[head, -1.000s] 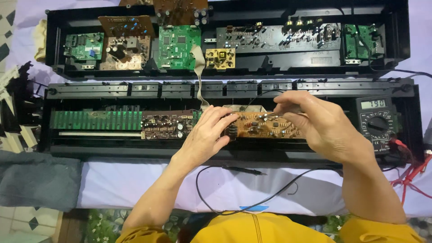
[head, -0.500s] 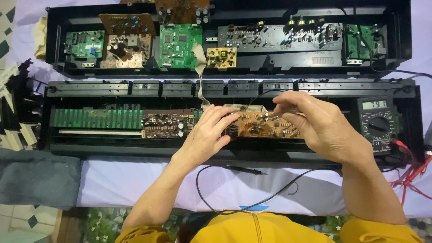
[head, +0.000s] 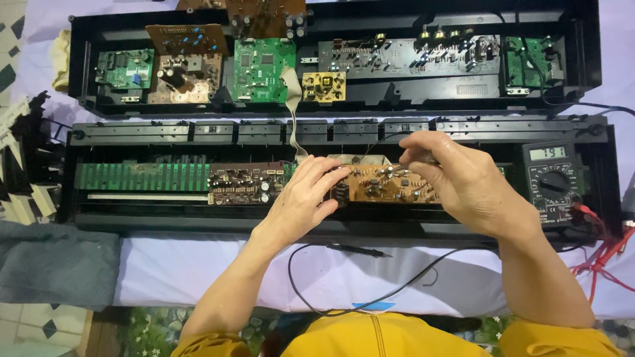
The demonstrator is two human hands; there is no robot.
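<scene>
Multimeter [head: 554, 182] right of circuit board [head: 390, 184]

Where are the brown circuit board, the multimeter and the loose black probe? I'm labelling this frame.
brown circuit board [head: 387, 185], head view, bare middle of the board between the hands.
multimeter [head: 554, 184], head view, on its round dial.
loose black probe [head: 354, 250], head view, mid-shaft on the white cloth.

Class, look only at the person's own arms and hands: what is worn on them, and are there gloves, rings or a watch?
Both forearms are bare. The left hand and right hand wear no gloves, and no ring or watch shows. Yellow sleeves bunch near the elbows, matching the yellow top.
</scene>
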